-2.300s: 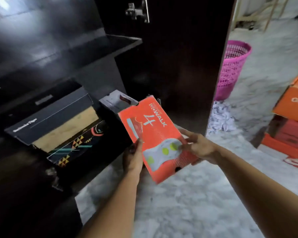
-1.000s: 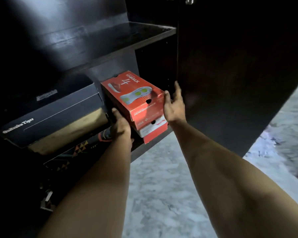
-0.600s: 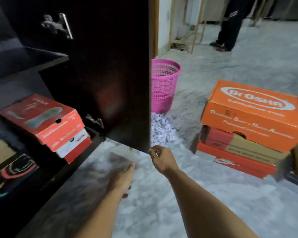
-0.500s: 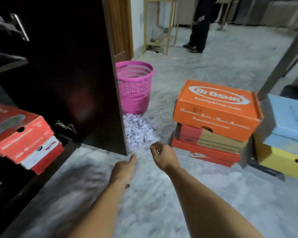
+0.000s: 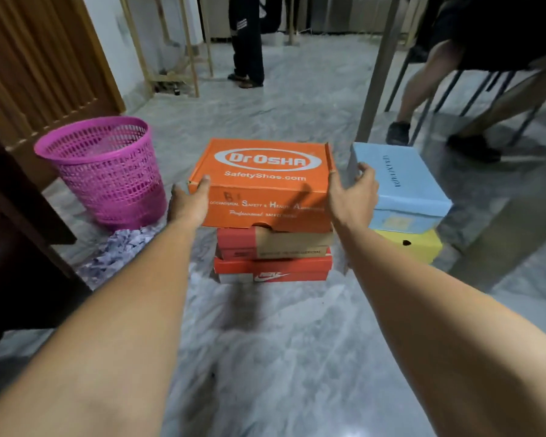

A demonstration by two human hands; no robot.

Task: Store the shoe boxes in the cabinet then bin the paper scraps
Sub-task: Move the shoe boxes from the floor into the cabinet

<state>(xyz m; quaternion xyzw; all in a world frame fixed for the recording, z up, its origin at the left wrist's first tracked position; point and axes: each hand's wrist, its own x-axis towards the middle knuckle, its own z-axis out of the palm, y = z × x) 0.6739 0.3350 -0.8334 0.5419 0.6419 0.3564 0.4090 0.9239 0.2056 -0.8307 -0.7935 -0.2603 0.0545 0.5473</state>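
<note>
Where both hands flank it, orange box (image 5: 265, 184) reading "DrOSHA SafetyShoe.com"

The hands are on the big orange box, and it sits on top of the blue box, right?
Not quite. The head view shows the orange box on top of a red and tan box. The blue box stands beside it, on a yellow box.

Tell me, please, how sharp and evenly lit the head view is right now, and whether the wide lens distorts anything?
Head view: dim, flat indoor light; the orange box reads sharply, with soft finger shadows on its front; floor near the forearms is smeared; forearms balloon toward the bottom corners; both hands, left hand and right hand, are fairly crisp.
</note>
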